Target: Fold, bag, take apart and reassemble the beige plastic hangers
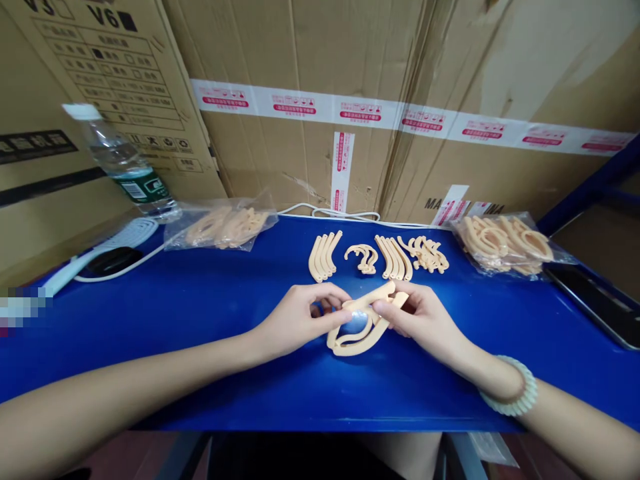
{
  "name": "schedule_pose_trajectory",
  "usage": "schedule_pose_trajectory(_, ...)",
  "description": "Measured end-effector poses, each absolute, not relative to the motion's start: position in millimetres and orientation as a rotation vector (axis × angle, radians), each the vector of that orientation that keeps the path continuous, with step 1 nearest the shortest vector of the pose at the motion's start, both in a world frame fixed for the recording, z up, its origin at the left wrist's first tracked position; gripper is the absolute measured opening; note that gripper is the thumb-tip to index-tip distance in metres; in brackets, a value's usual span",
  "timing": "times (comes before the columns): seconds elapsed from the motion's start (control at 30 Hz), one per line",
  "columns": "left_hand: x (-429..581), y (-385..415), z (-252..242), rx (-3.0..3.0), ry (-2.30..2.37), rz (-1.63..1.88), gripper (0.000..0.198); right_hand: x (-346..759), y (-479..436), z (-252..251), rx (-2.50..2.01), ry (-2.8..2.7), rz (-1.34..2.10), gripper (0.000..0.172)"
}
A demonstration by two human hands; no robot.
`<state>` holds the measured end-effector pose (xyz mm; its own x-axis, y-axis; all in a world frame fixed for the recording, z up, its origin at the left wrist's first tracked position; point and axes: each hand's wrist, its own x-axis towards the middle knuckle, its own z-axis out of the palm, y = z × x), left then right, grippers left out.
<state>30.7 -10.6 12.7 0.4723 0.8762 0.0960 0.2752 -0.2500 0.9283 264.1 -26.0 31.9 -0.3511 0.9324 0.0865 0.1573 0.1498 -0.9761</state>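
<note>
— Your left hand (305, 319) pinches the pale piece (367, 343) at its upper left between thumb and fingers; your right hand (425, 319) pinches it at its upper right; so where do you have it?

— You have it just below the middle of the frame, over the blue table (250, 393); its curved lower edge faces you; whether it touches the table, I cannot tell; your bracelet (525, 390) sits at lower right.

— And beyond your hands?

— You have loose parts near the centre: a left row (325, 257) of curved strips, then hooks (369, 260), then a right row (395, 259) of strips, then a pile (429, 255) of small bits; a left bag (225, 228) and a right bag (505, 243) of similar pale parts flank them.

— What about your edges?

— Your bottle (130, 167) is at upper left; a brush (131, 233) lies below it; your phone (600, 303) is at far right; a white cable (350, 214) runs behind the parts; cardboard (300, 47) fills the top.
</note>
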Motion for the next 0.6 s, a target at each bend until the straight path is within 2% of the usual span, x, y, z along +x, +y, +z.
schedule_pose_trajectory(0.3, 38, -17, 15, 1.54, 0.97, 0.804, 0.02, 273, -20, 30, -1.065, -1.641, 1.451, 0.038)
schedule_pose_trajectory(0.6, 38, -13, 7, 1.472, 0.966, 1.053, 0.023, 277, -14, 38, -1.134, -1.491, 1.328, 0.033)
